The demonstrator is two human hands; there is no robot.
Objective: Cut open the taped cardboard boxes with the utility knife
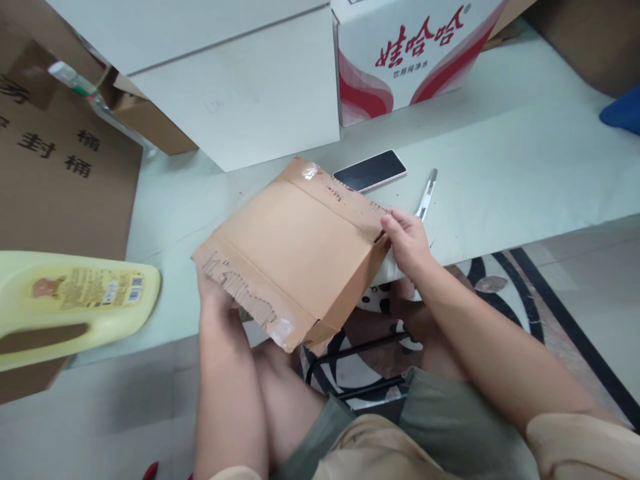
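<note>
I hold a small brown cardboard box (295, 247) in front of me, tilted, with torn tape along its edges. My right hand (406, 241) is closed on the box's right end, fingers curled over the flap edge. My left hand (213, 297) supports the box from below at its left end; its fingers are hidden behind the cardboard. A utility knife (427, 195) lies on the pale surface just beyond my right hand. A phone (370, 170) lies face up behind the box.
A yellow plastic jug (65, 303) lies on its side at the left. A white carton (235, 80) and a red-and-white printed carton (410, 53) stand at the back. Brown cardboard (55, 167) leans at the left. A blue object (623, 110) shows at the right edge. My knees are below.
</note>
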